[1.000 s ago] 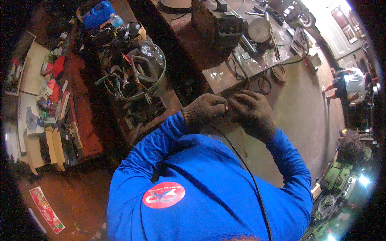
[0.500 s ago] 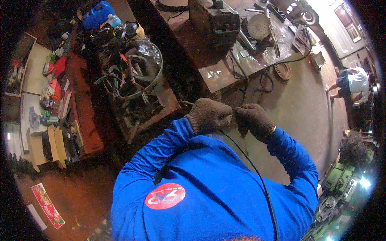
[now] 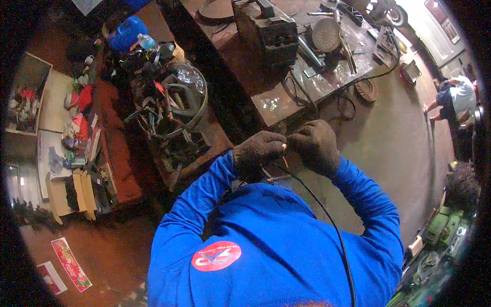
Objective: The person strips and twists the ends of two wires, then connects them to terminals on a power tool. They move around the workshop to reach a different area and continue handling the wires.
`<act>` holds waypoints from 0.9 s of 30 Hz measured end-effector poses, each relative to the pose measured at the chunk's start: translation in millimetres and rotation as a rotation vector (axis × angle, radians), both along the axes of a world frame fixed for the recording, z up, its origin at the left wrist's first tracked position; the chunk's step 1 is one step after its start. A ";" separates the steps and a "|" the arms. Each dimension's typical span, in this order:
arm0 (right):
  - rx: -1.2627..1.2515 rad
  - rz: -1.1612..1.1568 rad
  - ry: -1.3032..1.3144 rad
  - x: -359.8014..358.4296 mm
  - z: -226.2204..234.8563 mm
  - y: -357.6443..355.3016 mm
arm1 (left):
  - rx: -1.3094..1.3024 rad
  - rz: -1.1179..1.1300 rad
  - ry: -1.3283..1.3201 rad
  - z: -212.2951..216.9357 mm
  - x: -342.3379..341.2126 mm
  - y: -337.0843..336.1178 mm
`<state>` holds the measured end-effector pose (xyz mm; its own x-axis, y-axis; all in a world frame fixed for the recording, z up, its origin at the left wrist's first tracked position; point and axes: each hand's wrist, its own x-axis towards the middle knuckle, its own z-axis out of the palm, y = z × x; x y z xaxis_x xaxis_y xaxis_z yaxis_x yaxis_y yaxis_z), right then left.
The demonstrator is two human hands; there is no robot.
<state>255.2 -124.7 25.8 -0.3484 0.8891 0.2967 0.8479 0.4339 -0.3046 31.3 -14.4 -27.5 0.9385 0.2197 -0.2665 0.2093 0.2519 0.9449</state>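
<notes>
My left hand (image 3: 260, 149), in a dark brown knit glove, is closed in front of my chest. From under its fingers a black cable (image 3: 318, 200) runs back over the shoulder of my blue top. My right hand (image 3: 316, 145), gloved alike, is closed too, its fingertips meeting the left ones. Between them show a small pale tip and a thin copper-coloured piece (image 3: 286, 161); whether these belong to the cable is hidden by the gloves. What the right fingers pinch cannot be made out.
Ahead, a metal table (image 3: 279, 105) bears a dark boxy machine (image 3: 271, 38), a perforated disc (image 3: 326, 35) and cables. A cluttered bench (image 3: 220, 138) with a clamp-like tool stands at left. Another person (image 3: 458, 97) bends over at far right. Green machinery (image 3: 442, 225) stands lower right.
My hands have come together, the right one moving left and up to the left one. The pale tip and copper-coloured piece now show between them. The view has shifted slightly.
</notes>
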 end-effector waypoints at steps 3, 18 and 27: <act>-0.191 -0.180 0.172 -8.1 -16.1 -6.7 | 0.184 0.022 0.044 11.8 -0.2 -2.2; 0.204 -0.380 -0.022 -71.9 21.5 19.7 | 0.113 -0.030 -0.084 10.0 -40.1 68.0; -0.050 -0.329 -0.010 -98.5 19.7 31.9 | 0.138 -0.227 -0.142 43.4 -65.0 86.0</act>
